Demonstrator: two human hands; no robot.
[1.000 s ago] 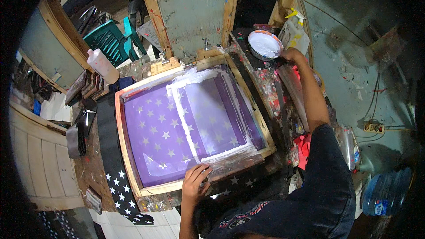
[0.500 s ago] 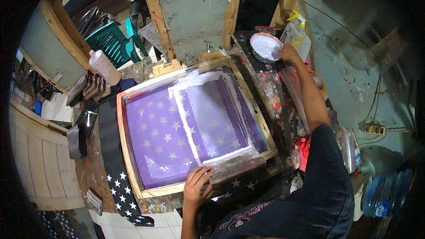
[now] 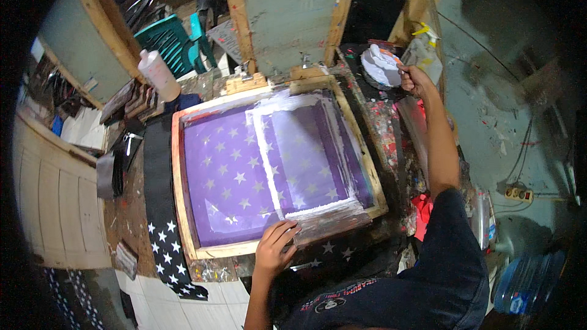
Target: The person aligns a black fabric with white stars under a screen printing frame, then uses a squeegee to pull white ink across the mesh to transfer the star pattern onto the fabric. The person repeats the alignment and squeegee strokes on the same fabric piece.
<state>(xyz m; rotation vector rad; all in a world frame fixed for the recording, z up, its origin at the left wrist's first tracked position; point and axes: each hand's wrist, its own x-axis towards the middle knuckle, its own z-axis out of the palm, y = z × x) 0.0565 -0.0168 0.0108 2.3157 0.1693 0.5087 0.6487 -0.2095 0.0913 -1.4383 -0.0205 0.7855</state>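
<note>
A wooden screen-printing frame (image 3: pixel 179 189) lies across the bench, its purple mesh (image 3: pixel 214 146) patterned with stars. White ink (image 3: pixel 266 153) streaks the right half of the mesh. At the near side of the frame, my left hand (image 3: pixel 275 249) curls its fingers over the left end of a squeegee (image 3: pixel 330 226), which leans on the near rail with white ink along its blade. Past the far right corner, my closed right hand (image 3: pixel 416 80) is at the edge of a tub of white ink (image 3: pixel 378 74). It grips a tool coated in white ink, whose shape is mostly hidden.
Black fabric with white stars (image 3: pixel 168 256) hangs left of the frame. A plastic bottle (image 3: pixel 160 76) and a green chair (image 3: pixel 164 43) stand at the far left. Hinge clamps (image 3: pixel 244 79) hold the far rail. A spray bottle (image 3: pixel 423 52) is behind the tub; a red cloth (image 3: pixel 422 214) lies right.
My right hand has drawn back toward the tub's right edge, and a white lump of ink now rises over the rim. My left hand stays at the squeegee. The whole view has shifted slightly.
</note>
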